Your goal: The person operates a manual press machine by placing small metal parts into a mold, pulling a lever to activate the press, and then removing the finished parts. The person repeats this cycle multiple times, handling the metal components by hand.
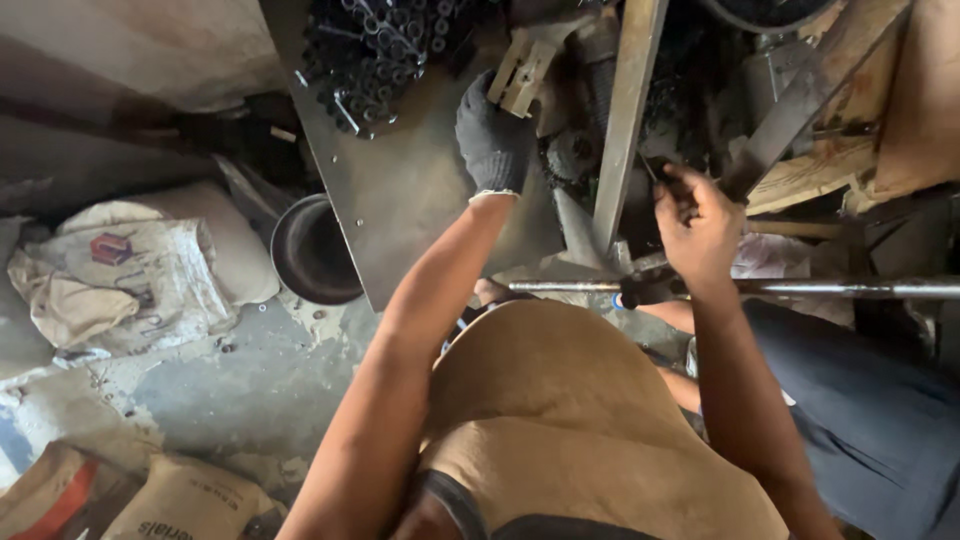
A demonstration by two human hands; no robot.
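While the person leans over the bench, seen from beside them:
Left hand: left hand [492, 135], in a dark grey knitted glove, fingers curled onto a pale wooden block [523, 72]; the hold looks closed on it.
Block position: at the far edge of the flat grey metal sheet [400, 190], just right of a heap of short black metal tubes [375, 50].
Right hand: bare right hand [697, 228], fingers pinched shut on a small dark part [660, 172]; cannot tell what it is.
Nearby: upright grey steel bar [625, 110] between both hands; long thin steel rod [800, 288] lying across below the right wrist.
Floor, left: round dark metal bowl [312, 252]; crumpled white printed sacks [130, 275].
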